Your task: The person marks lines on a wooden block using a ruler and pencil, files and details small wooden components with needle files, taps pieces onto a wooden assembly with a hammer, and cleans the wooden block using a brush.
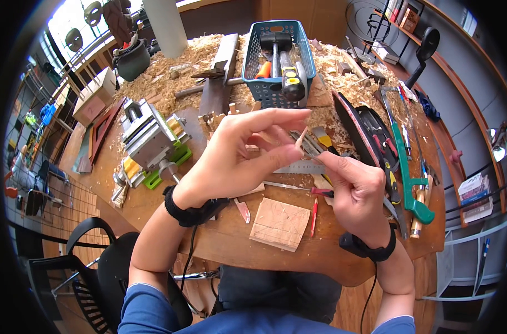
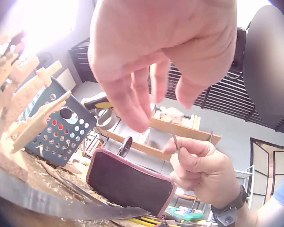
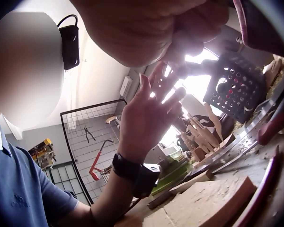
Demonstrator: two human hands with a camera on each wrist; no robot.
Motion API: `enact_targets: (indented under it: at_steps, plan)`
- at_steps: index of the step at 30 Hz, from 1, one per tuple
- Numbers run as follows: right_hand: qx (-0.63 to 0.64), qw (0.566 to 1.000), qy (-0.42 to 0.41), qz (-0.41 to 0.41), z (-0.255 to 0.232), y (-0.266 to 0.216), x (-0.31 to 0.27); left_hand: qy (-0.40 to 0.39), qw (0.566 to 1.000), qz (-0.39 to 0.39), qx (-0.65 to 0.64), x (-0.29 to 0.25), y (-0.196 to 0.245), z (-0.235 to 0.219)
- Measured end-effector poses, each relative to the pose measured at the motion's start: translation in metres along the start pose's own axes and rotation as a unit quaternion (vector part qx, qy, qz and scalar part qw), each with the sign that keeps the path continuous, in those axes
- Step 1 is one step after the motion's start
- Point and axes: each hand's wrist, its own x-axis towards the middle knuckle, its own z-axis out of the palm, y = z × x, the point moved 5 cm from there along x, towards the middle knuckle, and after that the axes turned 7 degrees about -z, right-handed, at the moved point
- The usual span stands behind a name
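The left-wrist view cuts off the left hand [image 2: 163, 52] at twelve o'clock; at four, the right hand [image 2: 206, 170] hides one end of a thin stick [image 2: 175, 142]. In the head view, five o'clock, markings on the wooden board [image 1: 280, 224] blur.

Window [image 1: 56, 28]: far to your left — glaring white light pours in.
Wall [image 2: 234, 135]: plain grey on your right.
Shelves [image 2: 199, 133]: wooden boards along that wall.
Mesh panel [image 3: 92, 107]: black wire grid, left of you.
Chair [image 1: 117, 264]: black, slatted, at your left.
Surface [image 1: 334, 253]: brown wood before you.
Floor [image 1: 78, 214]: wooden planks — visible on both sides.
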Motion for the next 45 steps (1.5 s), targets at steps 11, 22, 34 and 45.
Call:
enact_targets:
  at_steps: [11,22,34,45]
  plan:
    - [0.005,0.999,-0.043,-0.023,-0.001,-0.014,0.000,-0.099,0.978,-0.004,0.181,0.002,-0.008,-0.004]
    - [0.126,0.992,0.023,0.011,-0.001,0.000,0.000,-0.121,0.944,0.282,0.119,0.005,0.000,-0.002]
    - [0.108,0.994,0.020,0.024,0.000,-0.002,0.000,-0.098,0.974,0.174,0.104,0.003,-0.013,0.000]
    - [0.084,0.996,0.025,-0.002,-0.001,0.002,0.000,-0.153,0.984,0.088,-0.013,0.000,-0.007,0.003]
